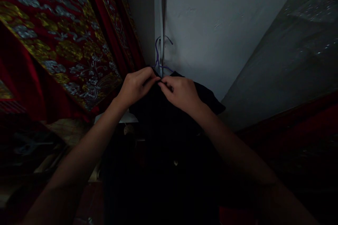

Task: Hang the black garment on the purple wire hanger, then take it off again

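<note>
A black garment (pixel 169 123) hangs on a purple hanger (pixel 157 51) in front of the wall. At the garment's neck, my left hand (pixel 138 83) pinches the dark cloth between thumb and fingers. Close beside it, my right hand (pixel 180 90) pinches the same edge, and the fingertips of both hands almost meet. Whether a button or other fastener lies between the fingers is too dark to tell. The lower part of the garment fades into shadow.
Red cloth with gold and silver embroidery (pixel 66 42) hangs at the left. A pale strip (pixel 160 7) runs down the grey wall (pixel 224 14) behind the hanger. Clear plastic sheeting (pixel 295 49) covers something at the right. Dark clutter lies low on the left.
</note>
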### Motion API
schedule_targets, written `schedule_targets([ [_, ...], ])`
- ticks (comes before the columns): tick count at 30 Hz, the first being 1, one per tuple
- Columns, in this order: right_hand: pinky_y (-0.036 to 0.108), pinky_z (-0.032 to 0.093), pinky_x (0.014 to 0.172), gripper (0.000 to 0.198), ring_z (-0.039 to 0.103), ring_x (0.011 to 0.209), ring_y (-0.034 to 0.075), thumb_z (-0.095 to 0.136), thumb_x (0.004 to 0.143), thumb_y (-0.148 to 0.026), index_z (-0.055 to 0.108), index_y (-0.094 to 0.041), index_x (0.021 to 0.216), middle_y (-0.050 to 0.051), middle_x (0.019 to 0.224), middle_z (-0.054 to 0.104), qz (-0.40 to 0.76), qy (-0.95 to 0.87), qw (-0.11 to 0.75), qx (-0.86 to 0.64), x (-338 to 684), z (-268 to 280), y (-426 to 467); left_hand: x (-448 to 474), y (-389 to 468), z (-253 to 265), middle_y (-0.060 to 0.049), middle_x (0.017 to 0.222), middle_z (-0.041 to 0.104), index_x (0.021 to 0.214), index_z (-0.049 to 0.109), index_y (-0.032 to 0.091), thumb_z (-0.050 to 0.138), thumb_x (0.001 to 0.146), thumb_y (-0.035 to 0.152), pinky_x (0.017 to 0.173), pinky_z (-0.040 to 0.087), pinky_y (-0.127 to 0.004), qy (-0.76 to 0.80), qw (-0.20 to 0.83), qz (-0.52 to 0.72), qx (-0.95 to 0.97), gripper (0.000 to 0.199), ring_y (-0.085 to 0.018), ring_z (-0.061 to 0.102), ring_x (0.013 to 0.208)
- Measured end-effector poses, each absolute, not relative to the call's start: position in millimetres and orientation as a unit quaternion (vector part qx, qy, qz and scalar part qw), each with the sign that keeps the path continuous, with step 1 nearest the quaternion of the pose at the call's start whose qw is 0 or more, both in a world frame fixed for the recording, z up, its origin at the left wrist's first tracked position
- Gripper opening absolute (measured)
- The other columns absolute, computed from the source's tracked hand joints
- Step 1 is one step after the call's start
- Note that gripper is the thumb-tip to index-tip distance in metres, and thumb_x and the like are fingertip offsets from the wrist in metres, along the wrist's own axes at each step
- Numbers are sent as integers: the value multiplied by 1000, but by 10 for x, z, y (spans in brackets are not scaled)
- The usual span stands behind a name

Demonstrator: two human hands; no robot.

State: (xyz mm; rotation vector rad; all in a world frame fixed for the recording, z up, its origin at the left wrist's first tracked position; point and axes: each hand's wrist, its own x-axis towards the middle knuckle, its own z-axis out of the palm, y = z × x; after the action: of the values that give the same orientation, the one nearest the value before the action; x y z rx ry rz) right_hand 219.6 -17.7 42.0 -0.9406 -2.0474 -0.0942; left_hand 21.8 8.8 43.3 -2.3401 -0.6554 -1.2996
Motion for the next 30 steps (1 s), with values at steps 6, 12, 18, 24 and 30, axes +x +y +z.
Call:
schedule_targets([
  [6,26,32,58,24,46,57,11,54,90,-26,57,-18,68,-3,59,50,76,-801,497,-326,2176,274,-87,265,55,120,1,71,59,79,53,19,59,97,22,57,39,-24,-224,241,-479,-814,19,-11,57,62],
  [12,26,36,59,23,48,59,12,53,88,-25,54,-19,65,-3,60,52,134,-776,525,-323,2143,202,-55,304,66,-157,0,73,64,83,58,20,56,96,16,55,40,-24,-221,268,-490,-799,14,-10,60,61],
  [18,25,33,57,23,45,57,11,53,86,-24,52,-19,63,-3,57,49,113,-773,524,-339,2103,226,-52,276,127,-229,0,76,64,88,58,20,55,96,13,50,35,-24,-211,281,-479,-804,11,-9,56,56],
  [24,28,26,57,24,42,54,10,59,86,-23,56,-18,63,-3,56,49,54,-839,380,-385,2206,424,-127,225,122,-57,2,67,58,84,55,20,49,99,17,47,29,-26,-208,317,-404,-832,16,-8,47,48],
  [30,29,23,57,41,41,53,10,52,95,-24,53,-17,55,-1,55,50,76,-899,261,-343,2337,529,-62,231,-8,35,3,66,61,87,56,19,53,100,23,46,31,-25,-184,312,-382,-850,14,-9,52,48],
])
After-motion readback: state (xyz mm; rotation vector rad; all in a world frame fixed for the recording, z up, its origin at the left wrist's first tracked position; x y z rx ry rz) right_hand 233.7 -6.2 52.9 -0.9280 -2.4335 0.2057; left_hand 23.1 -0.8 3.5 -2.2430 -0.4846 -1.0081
